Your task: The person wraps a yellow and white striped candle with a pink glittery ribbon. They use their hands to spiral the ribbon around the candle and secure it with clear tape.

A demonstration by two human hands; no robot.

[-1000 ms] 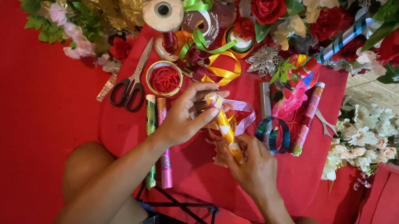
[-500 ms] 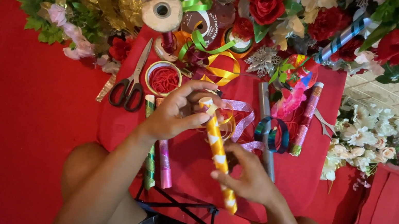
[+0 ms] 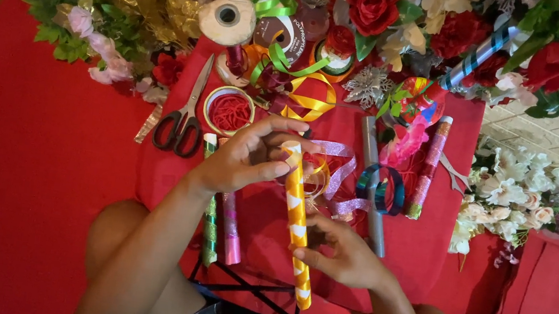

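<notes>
I hold a yellow roll of wrapping paper with white triangles (image 3: 296,221) over a small table draped in red cloth (image 3: 445,224). My left hand (image 3: 251,153) pinches the roll's far end. My right hand (image 3: 346,254) grips it lower down, near the middle. The roll lies almost lengthwise toward me, its near end over the table's front edge. A loose lilac ribbon (image 3: 339,176) curls on the cloth just behind the roll.
Black-handled scissors (image 3: 182,121), a red ribbon spool (image 3: 230,110), a cream tape roll (image 3: 227,18), green, pink and grey rolls and a blue ribbon loop (image 3: 383,188) lie on the cloth. Red roses (image 3: 373,6) and greenery line the far side; white flowers (image 3: 508,193) lie right.
The yellow roll went from bunched between both hands to drawn out lengthwise. My right hand slid down toward its near end, and my left hand kept hold of the far end.
</notes>
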